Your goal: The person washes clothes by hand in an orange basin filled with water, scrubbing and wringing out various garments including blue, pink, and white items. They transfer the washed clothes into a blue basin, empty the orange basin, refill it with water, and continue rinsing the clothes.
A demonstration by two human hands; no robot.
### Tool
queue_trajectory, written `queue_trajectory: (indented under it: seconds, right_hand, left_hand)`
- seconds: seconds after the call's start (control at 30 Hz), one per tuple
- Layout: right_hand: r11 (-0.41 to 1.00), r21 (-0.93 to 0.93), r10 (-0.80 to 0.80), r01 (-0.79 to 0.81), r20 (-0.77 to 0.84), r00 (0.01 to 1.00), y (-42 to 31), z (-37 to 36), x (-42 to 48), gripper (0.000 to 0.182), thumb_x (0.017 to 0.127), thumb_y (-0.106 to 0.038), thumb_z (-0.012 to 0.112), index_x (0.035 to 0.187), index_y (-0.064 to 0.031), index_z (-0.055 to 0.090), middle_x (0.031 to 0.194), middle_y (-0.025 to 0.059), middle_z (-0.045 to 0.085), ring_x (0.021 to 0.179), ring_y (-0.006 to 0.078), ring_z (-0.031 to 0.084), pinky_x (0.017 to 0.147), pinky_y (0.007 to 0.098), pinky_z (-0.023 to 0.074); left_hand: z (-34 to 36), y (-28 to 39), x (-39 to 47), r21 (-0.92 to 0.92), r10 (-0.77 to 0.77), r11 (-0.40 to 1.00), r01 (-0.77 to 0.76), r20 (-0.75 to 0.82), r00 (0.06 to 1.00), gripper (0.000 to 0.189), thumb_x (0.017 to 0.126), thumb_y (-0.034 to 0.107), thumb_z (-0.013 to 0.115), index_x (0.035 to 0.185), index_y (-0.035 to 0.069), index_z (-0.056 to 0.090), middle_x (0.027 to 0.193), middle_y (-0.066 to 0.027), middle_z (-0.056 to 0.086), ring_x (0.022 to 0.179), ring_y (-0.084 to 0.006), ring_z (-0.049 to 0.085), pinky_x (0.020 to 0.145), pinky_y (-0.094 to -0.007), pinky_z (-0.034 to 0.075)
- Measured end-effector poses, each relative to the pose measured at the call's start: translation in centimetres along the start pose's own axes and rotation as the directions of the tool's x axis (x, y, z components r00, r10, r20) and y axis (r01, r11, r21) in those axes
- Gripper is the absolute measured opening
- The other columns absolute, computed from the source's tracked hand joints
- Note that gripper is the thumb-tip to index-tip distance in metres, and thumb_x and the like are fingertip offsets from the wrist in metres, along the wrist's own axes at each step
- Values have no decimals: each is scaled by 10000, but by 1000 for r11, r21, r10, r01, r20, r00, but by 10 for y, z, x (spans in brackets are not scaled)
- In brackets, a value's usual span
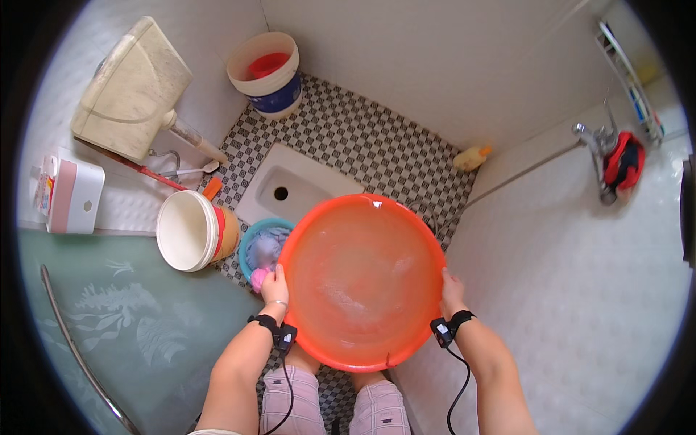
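A large orange plastic basin [364, 283] of cloudy water is held in front of me, over my legs and the near end of the squat toilet [304, 176]. My left hand [276, 287] grips its left rim, thumb on top. At the right rim is my right hand [451, 291], its fingers hidden beneath the edge. A black strap with a small device and cable is on each wrist. Just beyond my left hand, a teal basin [244, 242] holds bluish wet cloth [266, 247] and a pink item [260, 278], partly covered by the orange basin.
A white-rimmed bucket [187, 231] stands left, below a wall cistern [130, 87]. Another bucket [277, 100] with a red vessel inside is in the far corner. A yellow bottle [470, 159] lies by the right wall, below a wall faucet [598, 141]. A glass door [136, 315] is at left.
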State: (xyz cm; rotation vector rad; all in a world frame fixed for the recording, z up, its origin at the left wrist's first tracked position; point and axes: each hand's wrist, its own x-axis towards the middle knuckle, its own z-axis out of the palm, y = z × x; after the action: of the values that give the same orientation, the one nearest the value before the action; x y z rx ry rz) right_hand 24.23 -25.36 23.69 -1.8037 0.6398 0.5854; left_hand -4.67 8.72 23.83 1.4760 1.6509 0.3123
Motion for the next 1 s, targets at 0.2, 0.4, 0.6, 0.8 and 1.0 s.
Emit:
queue_trajectory:
  seconds: [0.2,0.4,0.6,0.8,1.0]
  right_hand:
    - [999,-47,24,-16,180,983,-85,46,-39,450,951,-315,618,1204,49,535,1157,122,627,1076,234,586,921,368,460]
    - [999,-30,-12,21,251,968,-139,114,-88,343,962,-302,606,1088,17,592,1007,76,653,890,175,623,765,318,509]
    - [971,-225,42,77,480,876,-198,220,-113,343,980,-301,574,1150,-4,568,1104,86,632,994,205,614,856,346,499]
    - [897,-391,126,206,674,728,-225,357,-148,286,973,-280,588,1080,-15,592,984,56,640,893,164,620,777,315,512]
    - [728,-567,215,386,723,657,-241,478,-203,264,962,-267,593,1053,-20,609,924,29,629,827,141,592,715,295,482]
  left_hand:
    - [-41,8,20,-185,-25,983,16,-48,999,475,964,409,547,791,-28,617,683,-182,615,623,-253,572,641,-399,460]
    - [-100,38,37,-190,-63,981,33,-156,986,473,948,404,580,740,-21,576,696,-219,579,606,-299,533,635,-408,448]
    - [-144,23,42,-497,-392,833,242,-223,892,438,944,383,610,723,6,588,628,-30,529,622,-102,466,609,-312,425]
    - [-166,-35,23,-730,-626,653,202,-370,686,460,960,363,599,638,49,502,612,36,472,588,-74,404,550,-270,374]
    - [-168,-40,9,-826,-773,539,166,-406,488,488,960,410,587,639,55,492,608,37,453,593,-76,395,548,-275,361]
